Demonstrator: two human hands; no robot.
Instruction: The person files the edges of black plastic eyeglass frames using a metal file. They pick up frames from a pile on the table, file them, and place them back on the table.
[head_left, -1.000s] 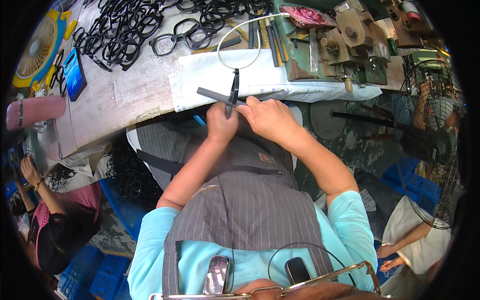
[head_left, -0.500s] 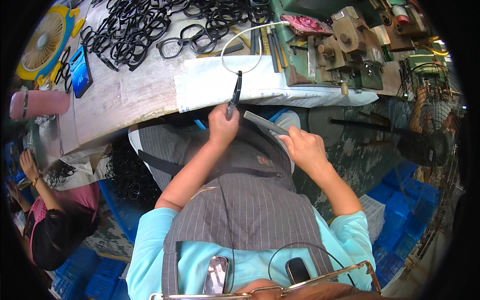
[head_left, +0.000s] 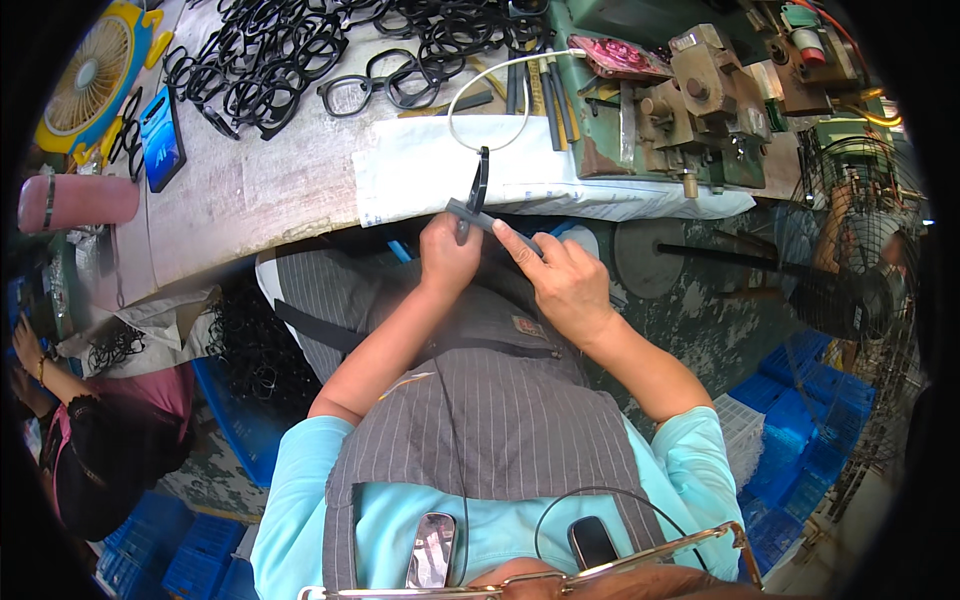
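Observation:
My left hand [head_left: 448,256] is closed around the lower end of a black eyeglass frame [head_left: 481,172], which stands up edge-on at the table's front edge. My right hand [head_left: 572,284] grips a flat grey file [head_left: 468,213], its index finger stretched along the top. The file's far end lies across the frame just above my left fingers and appears to touch it. Past the frame's tip, a white cable [head_left: 452,108] loops over a white cloth [head_left: 400,170].
Many black eyeglass frames [head_left: 275,60] are heaped at the back. Several files [head_left: 555,105] lie beside a green machine [head_left: 600,150] with metal clamps. A yellow-blue fan [head_left: 88,80], a phone [head_left: 160,140] and a pink bottle [head_left: 95,203] stand left. A co-worker's arm [head_left: 62,378] shows at far left.
My right hand has moved left and slightly up, bringing the file from beside the eyeglass frame to across it. My left hand has barely moved. The co-worker's hand at the left has shifted.

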